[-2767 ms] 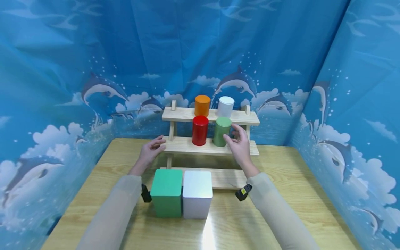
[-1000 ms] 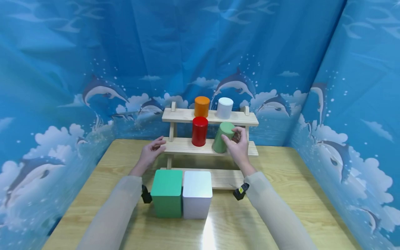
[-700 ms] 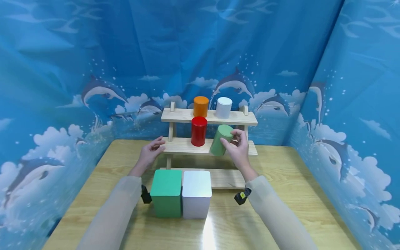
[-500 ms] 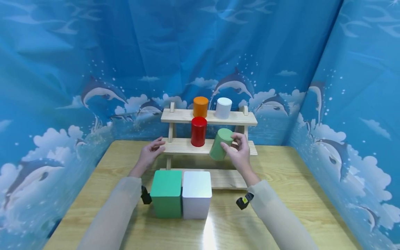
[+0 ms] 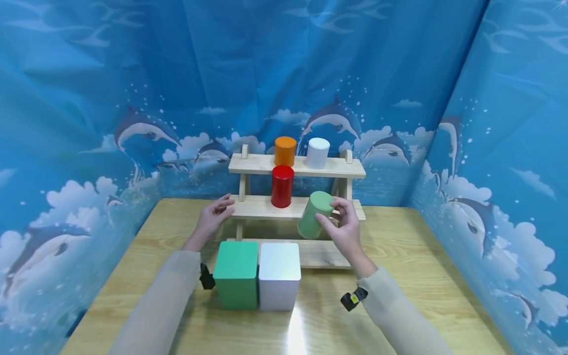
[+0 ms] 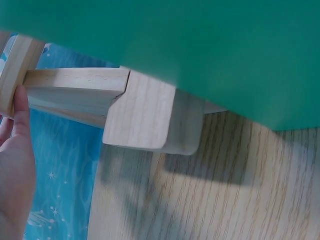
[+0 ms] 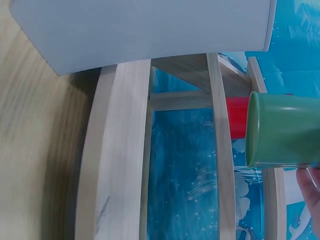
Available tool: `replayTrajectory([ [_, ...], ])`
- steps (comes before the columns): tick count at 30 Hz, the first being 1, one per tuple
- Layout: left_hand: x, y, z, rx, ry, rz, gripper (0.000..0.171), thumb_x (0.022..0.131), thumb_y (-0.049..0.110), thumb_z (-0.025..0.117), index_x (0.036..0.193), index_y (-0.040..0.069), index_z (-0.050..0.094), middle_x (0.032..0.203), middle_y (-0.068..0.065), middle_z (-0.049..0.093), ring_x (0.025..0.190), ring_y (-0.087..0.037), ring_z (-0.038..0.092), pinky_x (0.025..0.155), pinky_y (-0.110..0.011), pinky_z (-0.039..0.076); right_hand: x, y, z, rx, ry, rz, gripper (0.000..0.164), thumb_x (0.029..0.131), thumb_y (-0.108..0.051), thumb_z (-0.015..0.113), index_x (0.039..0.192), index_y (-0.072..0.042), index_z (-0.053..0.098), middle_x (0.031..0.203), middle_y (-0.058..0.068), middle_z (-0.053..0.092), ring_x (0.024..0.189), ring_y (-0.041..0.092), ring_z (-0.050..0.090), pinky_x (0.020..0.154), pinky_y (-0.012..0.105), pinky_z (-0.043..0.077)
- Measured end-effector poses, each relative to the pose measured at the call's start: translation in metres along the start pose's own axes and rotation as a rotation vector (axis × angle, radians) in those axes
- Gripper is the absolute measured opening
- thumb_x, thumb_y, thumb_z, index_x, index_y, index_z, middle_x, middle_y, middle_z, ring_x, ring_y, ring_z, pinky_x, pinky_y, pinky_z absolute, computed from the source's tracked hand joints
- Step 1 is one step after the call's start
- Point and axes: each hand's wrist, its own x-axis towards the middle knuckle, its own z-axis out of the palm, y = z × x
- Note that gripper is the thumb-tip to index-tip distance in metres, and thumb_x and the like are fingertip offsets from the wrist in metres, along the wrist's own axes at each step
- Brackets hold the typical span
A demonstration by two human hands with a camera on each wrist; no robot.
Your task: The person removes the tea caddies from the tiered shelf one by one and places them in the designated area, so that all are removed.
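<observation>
Just lifted green cylinder (image 5: 311,217) off middle shelf (image 5: 253,206) to its near side, tilted, clamped in right hand (image 5: 348,229) by thumb and fingers, leaving 1 red cylinder (image 5: 282,187) there. Rests left hand (image 5: 211,222) at shelf's left end, fingers loosely apart.

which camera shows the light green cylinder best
The head view: nearly all of the light green cylinder shows, tilted in the right hand. The right wrist view cuts it off at the picture's edge; the left wrist view misses it.
</observation>
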Motion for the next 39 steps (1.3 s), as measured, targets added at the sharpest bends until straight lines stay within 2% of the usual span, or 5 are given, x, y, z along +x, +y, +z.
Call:
replayTrajectory([
  [4,0.000,0.000,0.000,0.013,0.010,0.016,0.044,0.088,0.030,0.064,0.122,0.002,0.058,0.146,-0.001,0.037,0.124,-0.025,0.044,0.087,-0.020,0.046,-0.006,-0.001,-0.003,-0.004,-0.010,-0.039,0.037,0.075,0.019,0.065,0.103,0.016,0.042,0.114,0.030,0.049,0.099,0.015,0.057,0.079,0.029,0.051],
  [13,-0.001,0.004,0.000,0.036,-0.009,-0.004,0.041,0.089,0.027,0.063,0.123,0.003,0.058,0.147,-0.001,0.035,0.125,-0.026,0.042,0.093,-0.030,0.044,-0.027,-0.002,-0.013,-0.064,-0.031,-0.008,0.039,0.072,0.019,0.067,0.103,0.014,0.045,0.114,0.028,0.051,0.099,0.011,0.058,0.080,0.028,0.051],
  [27,-0.012,0.038,0.003,0.025,-0.036,-0.033,0.037,0.093,0.013,0.057,0.126,-0.004,0.053,0.148,-0.007,0.031,0.127,-0.030,0.039,0.095,-0.033,0.043,-0.054,-0.001,-0.027,-0.101,-0.088,-0.011,0.039,0.068,0.021,0.069,0.098,0.013,0.046,0.113,0.029,0.051,0.097,0.008,0.057,0.078,0.024,0.050],
  [31,-0.010,0.034,0.001,0.014,-0.036,-0.022,0.037,0.093,0.013,0.058,0.125,-0.004,0.053,0.148,-0.008,0.031,0.127,-0.031,0.039,0.096,-0.034,0.042,-0.060,-0.001,-0.029,-0.114,-0.098,-0.009,0.039,0.068,0.020,0.070,0.099,0.012,0.048,0.114,0.029,0.051,0.099,0.008,0.057,0.078,0.024,0.051],
  [39,-0.003,0.006,0.000,0.022,-0.013,-0.010,0.040,0.090,0.025,0.062,0.123,0.003,0.058,0.147,-0.002,0.035,0.127,-0.026,0.040,0.097,-0.035,0.041,-0.076,0.001,-0.031,-0.137,-0.118,-0.018,0.039,0.065,0.020,0.072,0.096,0.011,0.050,0.111,0.032,0.052,0.098,0.008,0.058,0.074,0.026,0.053],
])
